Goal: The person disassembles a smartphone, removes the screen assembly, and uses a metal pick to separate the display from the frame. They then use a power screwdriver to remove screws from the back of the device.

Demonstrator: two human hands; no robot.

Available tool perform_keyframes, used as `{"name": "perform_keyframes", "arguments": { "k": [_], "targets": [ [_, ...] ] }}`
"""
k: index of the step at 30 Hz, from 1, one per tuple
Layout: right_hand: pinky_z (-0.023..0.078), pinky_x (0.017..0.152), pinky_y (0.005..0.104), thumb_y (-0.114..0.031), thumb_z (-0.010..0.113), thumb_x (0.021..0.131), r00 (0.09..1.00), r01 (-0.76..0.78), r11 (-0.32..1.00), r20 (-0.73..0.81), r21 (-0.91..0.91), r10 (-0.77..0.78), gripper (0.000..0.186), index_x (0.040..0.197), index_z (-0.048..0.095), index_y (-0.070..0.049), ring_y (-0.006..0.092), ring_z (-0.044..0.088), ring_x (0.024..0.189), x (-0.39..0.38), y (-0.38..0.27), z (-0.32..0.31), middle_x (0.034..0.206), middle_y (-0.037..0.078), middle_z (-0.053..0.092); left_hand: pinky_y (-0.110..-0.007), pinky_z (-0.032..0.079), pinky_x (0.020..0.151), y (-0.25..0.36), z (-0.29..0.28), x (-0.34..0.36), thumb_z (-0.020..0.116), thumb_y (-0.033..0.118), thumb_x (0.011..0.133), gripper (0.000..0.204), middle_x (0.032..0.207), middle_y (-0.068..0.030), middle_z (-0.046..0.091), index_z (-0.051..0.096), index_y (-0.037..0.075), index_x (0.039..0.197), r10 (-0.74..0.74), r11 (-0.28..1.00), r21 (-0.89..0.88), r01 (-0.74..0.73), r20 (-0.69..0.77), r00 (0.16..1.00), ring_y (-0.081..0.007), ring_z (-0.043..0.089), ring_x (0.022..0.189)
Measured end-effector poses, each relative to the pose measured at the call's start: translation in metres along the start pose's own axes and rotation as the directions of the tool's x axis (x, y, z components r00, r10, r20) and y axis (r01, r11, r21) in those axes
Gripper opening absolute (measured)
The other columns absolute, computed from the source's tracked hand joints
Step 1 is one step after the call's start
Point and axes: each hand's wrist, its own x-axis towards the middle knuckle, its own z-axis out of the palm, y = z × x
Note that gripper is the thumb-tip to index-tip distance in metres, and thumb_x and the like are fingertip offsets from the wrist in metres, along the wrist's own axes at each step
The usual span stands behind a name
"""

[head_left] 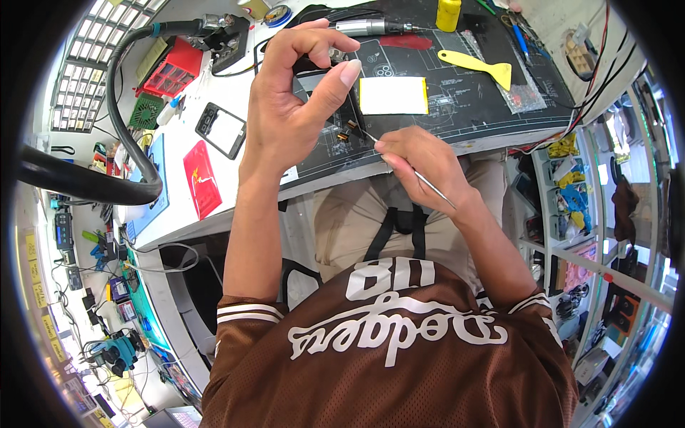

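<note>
My left hand (296,107) is raised over the dark work mat (464,118), its fingers curled toward the thumb. A dark, thin-edged piece shows between and behind these fingers, but what they hold is mostly hidden. Between thumb and forefinger tips on my right hand (424,160) is a slim metal tool (435,189), slanting up to the left. Its tip is close to small gold-coloured flex pieces (347,133) below my left hand; I cannot tell whether it touches them. Just beyond the tool lies a flat white rectangular piece (392,95) with yellow edges.
A yellow scraper (477,65), a yellow bottle (448,16) and a silver pen-shaped power tool (367,27) are at the back. Leftward are a phone frame (221,130), a red packet (202,178) and a thick black bent arm (85,178). Shelves (571,250) stand right.
</note>
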Motion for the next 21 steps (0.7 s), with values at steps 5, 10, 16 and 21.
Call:
{"name": "perform_keyframes", "arguments": {
  "k": [5, 10, 16, 21],
  "targets": [
    [0.059, 0.083, 0.0421, -0.003, 0.074, 0.093, 1.0, 0.018, 1.0, 0.006, -0.002, -0.018, 0.017, 0.109, 0.071, 0.003, 0.0332, 0.072, 0.095, -0.003, 0.0, -0.001, 0.105, 0.014, 0.075, -0.045, 0.038, 0.119, -0.002, 0.007, -0.002, 0.078, 0.014, 0.095, 0.03, 0.115, -0.0115, 0.075, 0.052, 0.008, 0.11, -0.006, 0.999, -0.046, 0.002, -0.1, 0.995, -0.0266, 0.06, 0.128],
    [0.059, 0.083, 0.042, -0.002, 0.074, 0.093, 1.0, 0.011, 1.0, 0.009, -0.018, -0.011, 0.016, 0.108, 0.071, 0.003, 0.0338, 0.072, 0.096, -0.003, -0.002, -0.003, 0.104, 0.014, 0.074, -0.045, 0.037, 0.12, -0.005, 0.008, -0.003, 0.078, 0.013, 0.095, 0.032, 0.119, -0.0118, 0.075, 0.051, 0.009, 0.112, 0.034, 0.999, -0.017, -0.036, -0.105, 0.994, -0.0297, 0.056, 0.135],
    [0.058, 0.085, 0.0424, -0.002, 0.073, 0.092, 0.999, 0.04, 0.997, 0.035, -0.064, -0.038, 0.015, 0.107, 0.072, 0.002, 0.0343, 0.071, 0.099, -0.005, -0.004, -0.004, 0.103, 0.014, 0.073, -0.047, 0.037, 0.12, -0.011, 0.007, -0.005, 0.078, 0.011, 0.094, 0.031, 0.123, -0.0123, 0.073, 0.052, 0.009, 0.111, 0.11, 0.994, 0.038, -0.106, -0.106, 0.988, -0.0331, 0.053, 0.139],
    [0.058, 0.088, 0.0432, -0.003, 0.072, 0.093, 0.997, 0.022, 0.997, 0.079, -0.071, -0.016, 0.014, 0.106, 0.072, 0.001, 0.0357, 0.07, 0.1, -0.009, -0.003, -0.008, 0.104, 0.013, 0.073, -0.049, 0.036, 0.122, -0.011, 0.009, -0.004, 0.078, 0.01, 0.094, 0.031, 0.123, -0.0118, 0.073, 0.053, 0.009, 0.111, 0.087, 0.996, 0.042, -0.082, -0.125, 0.988, -0.0337, 0.053, 0.139]
  ]
}}
